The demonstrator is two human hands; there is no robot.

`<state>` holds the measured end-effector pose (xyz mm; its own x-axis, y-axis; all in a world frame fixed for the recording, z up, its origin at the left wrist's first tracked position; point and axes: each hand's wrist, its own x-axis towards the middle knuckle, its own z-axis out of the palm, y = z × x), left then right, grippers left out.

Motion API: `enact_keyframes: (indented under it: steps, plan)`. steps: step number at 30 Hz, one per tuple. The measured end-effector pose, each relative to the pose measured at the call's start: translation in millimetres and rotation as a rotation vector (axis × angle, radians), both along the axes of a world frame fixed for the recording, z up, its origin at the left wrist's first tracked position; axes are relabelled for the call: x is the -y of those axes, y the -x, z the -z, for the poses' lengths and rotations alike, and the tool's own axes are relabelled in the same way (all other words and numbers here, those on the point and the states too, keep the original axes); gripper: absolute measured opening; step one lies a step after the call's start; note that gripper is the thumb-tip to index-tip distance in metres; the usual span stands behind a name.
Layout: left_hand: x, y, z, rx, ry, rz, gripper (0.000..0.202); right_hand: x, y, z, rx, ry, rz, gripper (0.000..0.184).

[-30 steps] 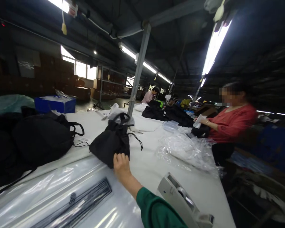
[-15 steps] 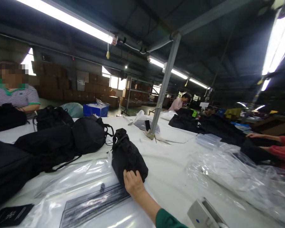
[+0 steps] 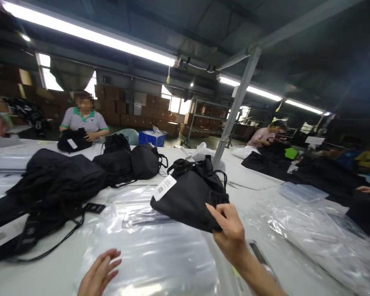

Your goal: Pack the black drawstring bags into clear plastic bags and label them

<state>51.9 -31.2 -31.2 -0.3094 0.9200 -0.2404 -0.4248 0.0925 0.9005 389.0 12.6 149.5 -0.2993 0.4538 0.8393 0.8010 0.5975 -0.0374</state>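
Note:
My right hand [image 3: 231, 234] grips the lower right corner of a black drawstring bag [image 3: 185, 199], thumb on the near face. The bag is tilted, its gathered top and cord loops pointing away from me. A white label [image 3: 164, 187] with print hangs at its left side. My left hand [image 3: 100, 271] is at the lower edge of the view, fingers apart and holding nothing. Beside it lies a stack of clear plastic bags [image 3: 160, 255], partly beneath the black bag.
More black bags [image 3: 64, 172] with straps and tags pile up at left. Loose clear plastic [image 3: 314, 234] and a clear plastic box [image 3: 302, 192] lie at right. A metal post [image 3: 239, 105] rises from the table. Across it, a person in a striped shirt [image 3: 84, 121] handles a black bag.
The black bag has turned in my right hand, bringing its white label into view. My left hand has come in at the bottom. The view has swung left.

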Motion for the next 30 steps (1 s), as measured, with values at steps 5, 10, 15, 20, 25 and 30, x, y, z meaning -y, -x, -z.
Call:
enact_keyframes:
  steps: [5, 10, 15, 20, 25, 30]
  plan:
    - [104.8, 28.7, -50.1, 0.024, -0.057, 0.038, 0.061, 150.6, -3.7, 17.2, -0.364, 0.349, -0.047, 0.033]
    - [225.4, 23.7, -37.3, 0.091, 0.065, 0.086, 0.062, 247.8, 17.7, 102.0, -0.554, 0.757, -0.104, 0.025]
    - [294.9, 14.7, 1.1, 0.053, 0.23, -0.056, 0.047, 302.5, 26.6, 156.8, -0.466, 0.971, -0.119, 0.037]
    - [301.9, 23.7, 2.9, 0.072, 0.219, -0.024, 0.041, 305.7, -1.2, 119.5, -0.324, 1.089, -0.284, 0.052]
    - [295.5, 32.6, 12.6, 0.02, 0.233, 0.009, 0.043, 271.8, -14.8, 93.5, -0.381, 1.017, -0.159, 0.047]
    - [256.2, 57.8, -2.5, -0.254, 0.223, -0.077, 0.06, 216.5, 4.8, 95.1, -0.268, 0.942, -0.168, 0.045]
